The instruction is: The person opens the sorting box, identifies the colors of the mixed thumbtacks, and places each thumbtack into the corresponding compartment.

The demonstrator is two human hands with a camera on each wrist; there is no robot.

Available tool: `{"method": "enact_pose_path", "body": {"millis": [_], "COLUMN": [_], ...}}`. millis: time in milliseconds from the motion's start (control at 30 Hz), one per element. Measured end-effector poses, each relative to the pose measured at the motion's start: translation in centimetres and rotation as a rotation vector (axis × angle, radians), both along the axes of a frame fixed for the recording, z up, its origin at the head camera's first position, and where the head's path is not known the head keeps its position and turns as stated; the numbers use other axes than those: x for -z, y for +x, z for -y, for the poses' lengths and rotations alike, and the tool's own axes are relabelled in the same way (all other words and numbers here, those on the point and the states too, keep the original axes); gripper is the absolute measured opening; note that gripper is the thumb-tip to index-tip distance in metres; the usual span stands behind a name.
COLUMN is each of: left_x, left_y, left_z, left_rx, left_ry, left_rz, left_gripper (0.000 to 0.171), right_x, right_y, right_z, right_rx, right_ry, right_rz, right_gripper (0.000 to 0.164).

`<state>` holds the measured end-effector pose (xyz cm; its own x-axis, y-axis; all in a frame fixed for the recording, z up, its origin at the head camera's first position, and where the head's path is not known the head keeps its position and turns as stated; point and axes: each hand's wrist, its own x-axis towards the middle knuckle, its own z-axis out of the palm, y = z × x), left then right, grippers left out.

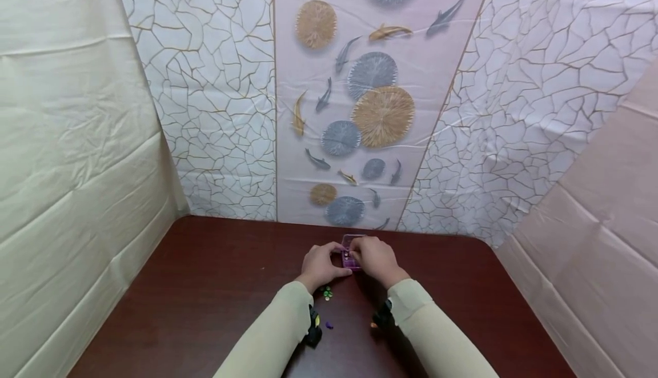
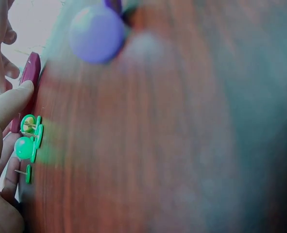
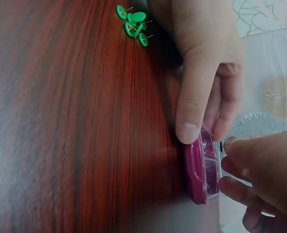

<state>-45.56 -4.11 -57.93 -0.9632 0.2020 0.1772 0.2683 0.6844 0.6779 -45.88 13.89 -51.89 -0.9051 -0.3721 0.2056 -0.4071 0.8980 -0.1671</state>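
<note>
A small magenta plastic box (image 1: 348, 262) with a clear lid raised at its back stands on the table. My left hand (image 1: 320, 264) grips its left side, the thumb pressing the near edge in the right wrist view. Over the box's right part, my right hand (image 1: 379, 259) pinches a small dark disc (image 3: 221, 146) between thumb and forefinger. Several tiny pieces sit in the box's compartments, partly hidden by the fingers. Green thumbtacks (image 3: 136, 22) lie in a loose cluster near the left wrist, some with their pins sideways.
A purple thumbtack (image 1: 329, 325) lies between the forearms, large and blurred in the left wrist view. Near the right wrist is a small orange piece (image 1: 373, 325). The dark wooden table (image 1: 221, 286) ends at patterned cloth hangings (image 1: 226, 109) behind and plain ones on both sides.
</note>
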Motion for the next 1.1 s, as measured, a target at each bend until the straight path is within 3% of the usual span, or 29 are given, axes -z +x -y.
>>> {"method": "enact_pose_path", "body": {"millis": [333,733,967,1100], "left_x": [-0.3,-0.6,-0.7,-0.4], "left_y": [0.2,0.6,0.2,0.2], "left_z": [-0.3,-0.4,-0.5,-0.1], "left_rx": [-0.006,-0.008,0.006,0.0], "left_ry": [0.01,-0.002,0.006,0.002], "left_rz": [-0.013,-0.017,-0.031,0.0], "left_gripper": [0.06,0.06,0.058,0.058], "right_x": [0.3,0.4,0.2,-0.5], "right_y": [-0.8,-0.5,-0.3,0.4], "right_z": [0.2,0.0,-0.9,-1.8], "right_rx": [0.03,0.021,0.051,0.085], "right_ry": [0.034,0.036,-0.018,-0.067], "right_rz": [-0.005,-0.009,-0.054,-0.055], "right_gripper": [0.007,0.008,0.008,0.008]}}
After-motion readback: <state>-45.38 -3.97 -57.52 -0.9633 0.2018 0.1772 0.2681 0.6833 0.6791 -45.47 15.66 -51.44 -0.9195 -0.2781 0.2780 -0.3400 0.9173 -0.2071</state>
